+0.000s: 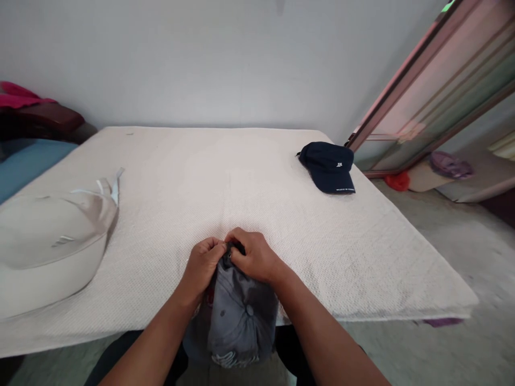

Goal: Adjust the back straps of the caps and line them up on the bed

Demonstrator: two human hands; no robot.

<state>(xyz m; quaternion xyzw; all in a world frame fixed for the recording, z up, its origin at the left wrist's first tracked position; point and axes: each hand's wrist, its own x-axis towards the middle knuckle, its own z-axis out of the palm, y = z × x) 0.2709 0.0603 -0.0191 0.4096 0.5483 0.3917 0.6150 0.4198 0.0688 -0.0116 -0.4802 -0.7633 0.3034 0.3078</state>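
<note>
A grey baseball cap (245,316) with light lettering hangs over the near table edge, its back strap end pointing away from me. My left hand (206,261) pinches the left side of the strap (228,252). From the right, my right hand (254,254) closes its fingers on the other side of that strap, and the two hands nearly touch. The fingers partly hide the strap and its fastening. Apart from my hands, a navy cap (328,165) with small white marks lies at the back right, and a large cream cap (48,246) with ties lies at the left.
A cream textured cloth (193,182) covers the table, which meets a grey wall (225,64) at the back. A glass-panelled door frame (406,75) stands to the right. Dark red furniture (48,118) and a blue surface (32,161) are at the left.
</note>
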